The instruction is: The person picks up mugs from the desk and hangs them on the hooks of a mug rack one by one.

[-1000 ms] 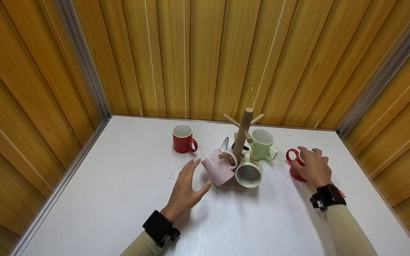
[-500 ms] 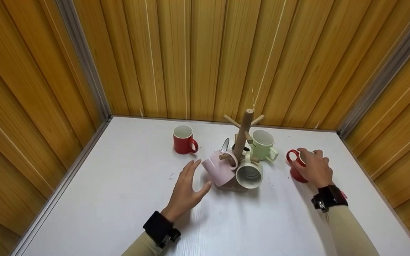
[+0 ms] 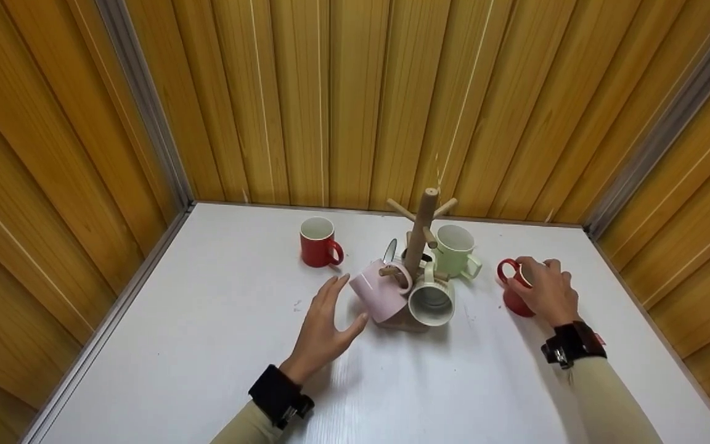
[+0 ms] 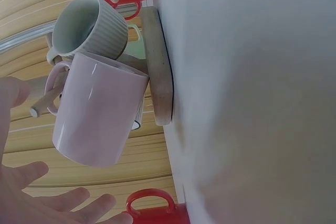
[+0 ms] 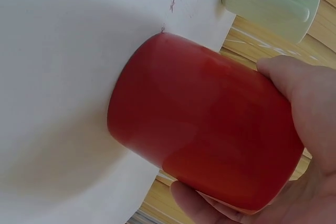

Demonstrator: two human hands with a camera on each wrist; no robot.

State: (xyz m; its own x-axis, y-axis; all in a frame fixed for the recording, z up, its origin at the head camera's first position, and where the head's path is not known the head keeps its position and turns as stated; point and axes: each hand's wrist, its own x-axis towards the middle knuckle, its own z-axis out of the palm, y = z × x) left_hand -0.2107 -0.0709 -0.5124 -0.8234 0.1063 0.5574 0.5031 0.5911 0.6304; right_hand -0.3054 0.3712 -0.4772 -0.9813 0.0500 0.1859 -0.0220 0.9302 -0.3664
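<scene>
Head view: the right red mug (image 3: 515, 303) stands near upright at the right side of the white table (image 3: 207, 320), its handle turned to the left. The right hand (image 3: 546, 293) reaches over it from the near right and grips it by the upper part; in the right wrist view the thumb lies on one side of the red wall and fingers on the opposite side. To the left of that mug, well apart, is a wooden mug rack (image 3: 416, 246) with several pegs. A pink mug (image 3: 379, 293) hangs tilted by its handle on the rack's near left, and just right of it a ribbed pale mug (image 3: 432, 305) hangs with its mouth toward the near side. The left hand (image 3: 321, 330) is near the pink mug on its near left, fingers spread and thumb apart, holding nothing. A pale green mug (image 3: 452, 264) stands upright just beyond the rack on the far right. Behind the post is a partly hidden thing that I cannot identify. Farther left, a left red mug (image 3: 316, 251) stands upright, handle toward the right. Black bands (image 3: 574, 344) circle both wrists below beige sleeves (image 3: 604, 394). Wood-patterned walls (image 3: 355, 105) enclose the far, left and right sides.
</scene>
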